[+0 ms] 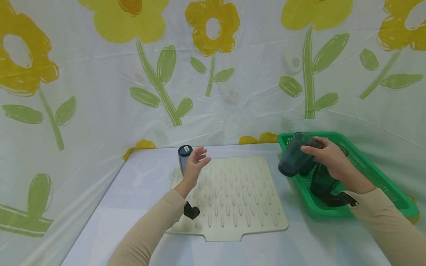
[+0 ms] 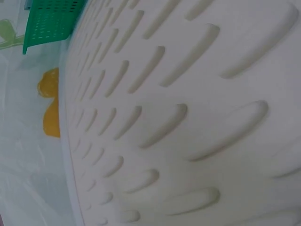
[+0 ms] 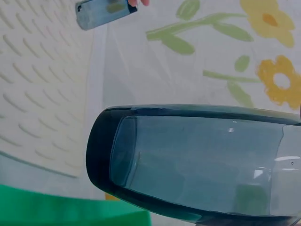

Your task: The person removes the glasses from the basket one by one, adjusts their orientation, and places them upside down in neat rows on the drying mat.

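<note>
Tinted cup held aloft, right of the ridged mat (image 1: 233,199).
Right hand (image 1: 329,157) has thumb and fingers clamped on the held cup (image 1: 294,159) near its rim, base tilted down toward the mat; the high grip likely lets it clear the green basket (image 1: 313,210), which sits right of the mat with more cups (image 1: 321,181) inside. Standing cup (image 1: 183,158) is base-up at the mat's far left corner, presumably so water drains onto the ridges. Left hand (image 1: 196,162) is beside it, above the mat, fingers loosely bent, slightly apart, gripping nothing; contact with that cup: cannot tell.
</note>
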